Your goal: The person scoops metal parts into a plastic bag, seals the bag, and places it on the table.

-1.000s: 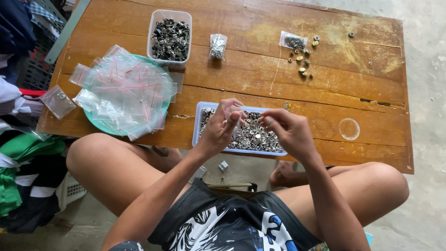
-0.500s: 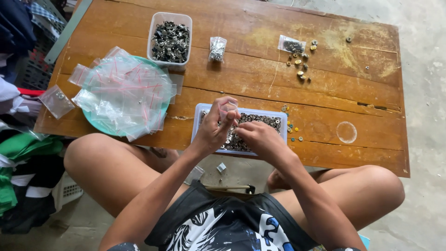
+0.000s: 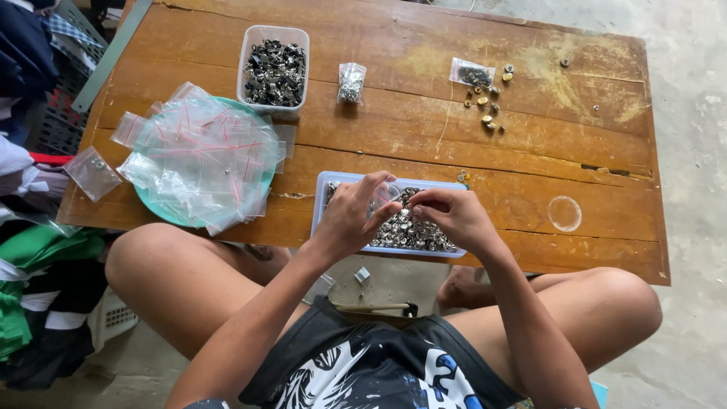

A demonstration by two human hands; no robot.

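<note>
On the left, a teal plate heaped with clear zip bags sat untouched. The left hand pinched a small clear bag over the tray of silver fasteners. The right hand, 1 second earlier spread apart, had closed in, fingertips pinched at the bag's mouth; whether it held a fastener I could not tell. Filling looked underway.

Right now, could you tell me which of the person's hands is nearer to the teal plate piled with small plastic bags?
Left. The left hand is over the near tray's left end, beside the teal plate; the right hand is farther right over that tray.
</note>
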